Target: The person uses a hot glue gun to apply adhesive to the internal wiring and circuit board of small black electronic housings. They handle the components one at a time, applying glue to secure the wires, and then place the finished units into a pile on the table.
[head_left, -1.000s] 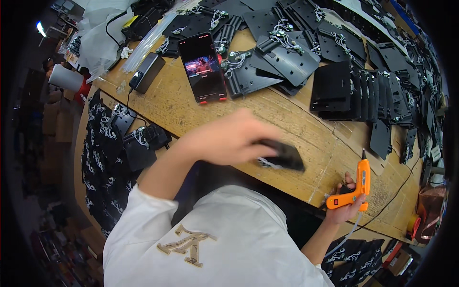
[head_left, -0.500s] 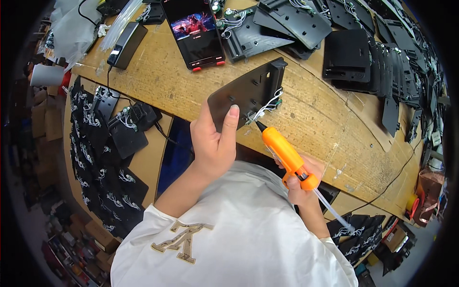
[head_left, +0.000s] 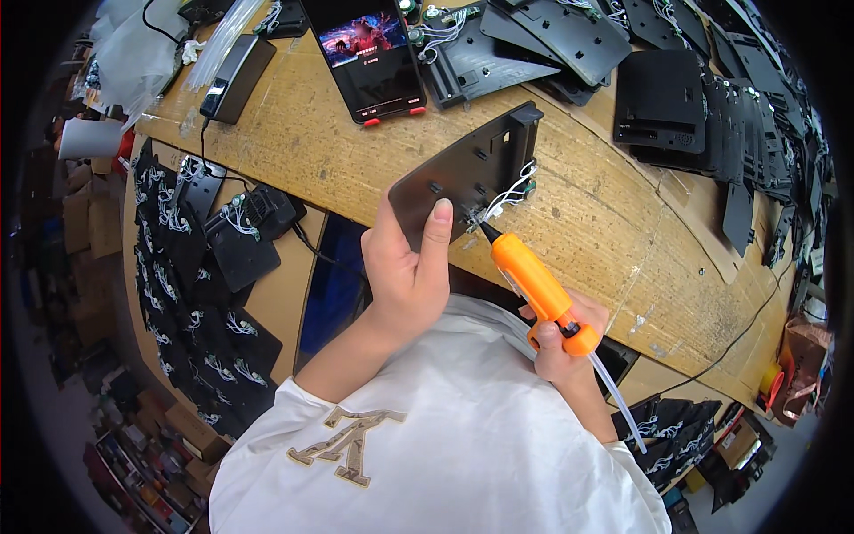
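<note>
Tilted up above the table, a black plastic panel (head_left: 449,169) is gripped at its near left edge by my left hand (head_left: 411,267), the thumb lying across its inner face. White wires (head_left: 509,194) and small green circuit boards sit along the panel's lower right edge. My right hand (head_left: 569,336) is wrapped round an orange hot glue gun (head_left: 532,278). Its black nozzle meets or nearly meets the panel beside the wires; actual contact is hard to make out. A clear glue stick (head_left: 618,400) sticks out of the gun's back end.
A phone (head_left: 369,62) with its screen lit lies beyond the panel. Black panels (head_left: 663,102) are stacked at the far right, more with wires at the back. A black box (head_left: 238,80) and clear sticks (head_left: 222,53) lie far left. Wired panels (head_left: 200,303) cover a cardboard surface at left.
The panel, both hands and the glue gun keep nearly the same pose. The glue stick's tail has swung slightly left and down. The whole view has shifted a little.
</note>
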A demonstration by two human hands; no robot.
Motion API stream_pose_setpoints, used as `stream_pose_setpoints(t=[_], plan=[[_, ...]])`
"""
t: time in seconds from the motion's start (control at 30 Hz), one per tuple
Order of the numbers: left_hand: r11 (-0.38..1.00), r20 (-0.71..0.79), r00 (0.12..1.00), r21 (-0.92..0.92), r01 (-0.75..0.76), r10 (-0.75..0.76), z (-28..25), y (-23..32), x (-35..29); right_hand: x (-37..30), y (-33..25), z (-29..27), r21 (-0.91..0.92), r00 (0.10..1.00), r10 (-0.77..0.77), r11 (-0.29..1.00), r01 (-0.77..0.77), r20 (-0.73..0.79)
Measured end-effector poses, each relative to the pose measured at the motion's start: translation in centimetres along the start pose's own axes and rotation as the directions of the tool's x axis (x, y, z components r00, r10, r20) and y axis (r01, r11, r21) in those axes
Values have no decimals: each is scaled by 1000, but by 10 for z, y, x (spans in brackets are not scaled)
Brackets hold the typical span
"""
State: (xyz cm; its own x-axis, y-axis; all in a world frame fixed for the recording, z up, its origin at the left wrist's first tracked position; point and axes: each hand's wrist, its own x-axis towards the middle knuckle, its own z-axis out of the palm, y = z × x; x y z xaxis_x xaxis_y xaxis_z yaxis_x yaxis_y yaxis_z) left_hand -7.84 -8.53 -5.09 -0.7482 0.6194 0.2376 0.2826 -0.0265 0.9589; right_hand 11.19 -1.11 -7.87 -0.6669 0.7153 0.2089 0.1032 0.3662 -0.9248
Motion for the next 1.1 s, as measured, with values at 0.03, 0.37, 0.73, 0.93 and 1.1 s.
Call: stream_pose_setpoints(t=[0.03,0.37,0.73,0.93,1.1], plan=[[1000,-2,1000,-12,12,-12,0,0,0,0,0,0,5,1000,-1,1000,1,-2],[921,-55,969,-329,210,-240,2,-15,-2,1,3,0,2,999,-41,999,41,19],[751,-77,900,-585,308,-430,0,-15,5,14,-28,-6,-272,978,101,961,-49,180],[860,131,947,-395,322,-294,-30,-16,16,4,-6,-25,465,985,166,876,-130,-38],[898,211,948,-325,296,-236,-36,-19,25,15,13,-33,462,970,243,858,-226,23]])
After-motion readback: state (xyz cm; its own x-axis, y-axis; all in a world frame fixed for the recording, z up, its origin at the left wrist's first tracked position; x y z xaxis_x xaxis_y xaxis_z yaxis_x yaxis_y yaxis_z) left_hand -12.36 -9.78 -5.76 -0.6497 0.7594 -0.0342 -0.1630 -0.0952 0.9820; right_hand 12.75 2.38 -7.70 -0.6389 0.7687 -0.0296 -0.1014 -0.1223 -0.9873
